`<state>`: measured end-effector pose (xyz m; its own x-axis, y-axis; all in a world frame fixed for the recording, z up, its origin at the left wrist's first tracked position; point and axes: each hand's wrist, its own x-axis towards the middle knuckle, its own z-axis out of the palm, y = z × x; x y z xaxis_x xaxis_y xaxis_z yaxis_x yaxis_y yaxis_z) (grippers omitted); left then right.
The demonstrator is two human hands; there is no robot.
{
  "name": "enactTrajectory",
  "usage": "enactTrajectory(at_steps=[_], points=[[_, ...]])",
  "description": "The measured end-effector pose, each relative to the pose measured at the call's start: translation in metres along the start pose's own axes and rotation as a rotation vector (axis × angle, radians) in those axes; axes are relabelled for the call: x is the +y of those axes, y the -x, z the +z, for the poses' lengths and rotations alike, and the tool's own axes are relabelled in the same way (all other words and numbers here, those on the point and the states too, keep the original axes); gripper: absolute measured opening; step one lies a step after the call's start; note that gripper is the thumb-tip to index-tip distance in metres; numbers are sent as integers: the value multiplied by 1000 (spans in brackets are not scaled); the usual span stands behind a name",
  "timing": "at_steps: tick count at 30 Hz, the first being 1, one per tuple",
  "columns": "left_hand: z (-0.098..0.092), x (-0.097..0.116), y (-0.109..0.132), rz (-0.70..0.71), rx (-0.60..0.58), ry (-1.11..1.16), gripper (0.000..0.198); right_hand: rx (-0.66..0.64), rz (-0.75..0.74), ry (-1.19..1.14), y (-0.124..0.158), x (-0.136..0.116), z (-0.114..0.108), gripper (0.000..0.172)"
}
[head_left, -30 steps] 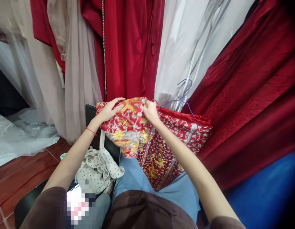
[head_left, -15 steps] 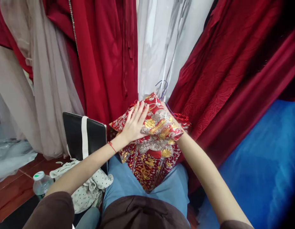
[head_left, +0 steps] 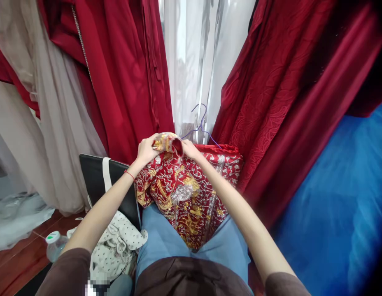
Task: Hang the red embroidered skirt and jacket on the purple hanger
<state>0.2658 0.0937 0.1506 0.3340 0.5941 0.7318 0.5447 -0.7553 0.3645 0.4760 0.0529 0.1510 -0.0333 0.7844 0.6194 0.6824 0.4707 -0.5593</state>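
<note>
A red garment with gold and silver embroidery (head_left: 185,193) lies across my lap on my blue trousers. My left hand (head_left: 147,149) and my right hand (head_left: 188,149) both pinch its raised top edge, close together, fingers closed on the cloth. A thin purple wire hanger (head_left: 201,123) sticks up just behind the garment. A red string circles my left wrist.
Hanging clothes fill the background: dark red gowns (head_left: 126,70), white sheer fabric (head_left: 191,61), beige dresses (head_left: 39,107). A black case (head_left: 95,181) with a white strap stands at left, a dotted cloth bag (head_left: 117,246) and a plastic bottle (head_left: 55,244) below it. Blue fabric (head_left: 333,205) lies at right.
My left hand lay flat on the folded garment; now both hands grip its top edge together. The fold has opened and the cloth hangs down over my lap. The view shifted slightly right.
</note>
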Motion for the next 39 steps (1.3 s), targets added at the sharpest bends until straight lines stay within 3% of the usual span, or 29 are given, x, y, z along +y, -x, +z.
enactTrajectory(at_steps=[4,7,10,13,19,24,32,39], points=[[-9,-51,-25,-165,211,94,58,185,-246,446,-19,2,25,39],[-7,-84,-30,-341,290,44,58,115,-238,739,-23,13,49,56],[-2,-103,-28,-522,305,-34,57,81,-193,849,-17,24,65,54],[1,-111,-25,-576,271,-46,56,136,-249,829,-6,27,67,40],[0,-107,-21,-616,262,-80,58,228,-329,699,14,19,48,36],[-4,-101,-20,-733,355,-123,59,260,-429,545,32,13,26,38],[-7,-84,-20,-770,534,-254,48,240,-509,309,53,7,-9,40],[18,-34,-45,-487,368,-158,52,122,-486,479,32,15,14,32]])
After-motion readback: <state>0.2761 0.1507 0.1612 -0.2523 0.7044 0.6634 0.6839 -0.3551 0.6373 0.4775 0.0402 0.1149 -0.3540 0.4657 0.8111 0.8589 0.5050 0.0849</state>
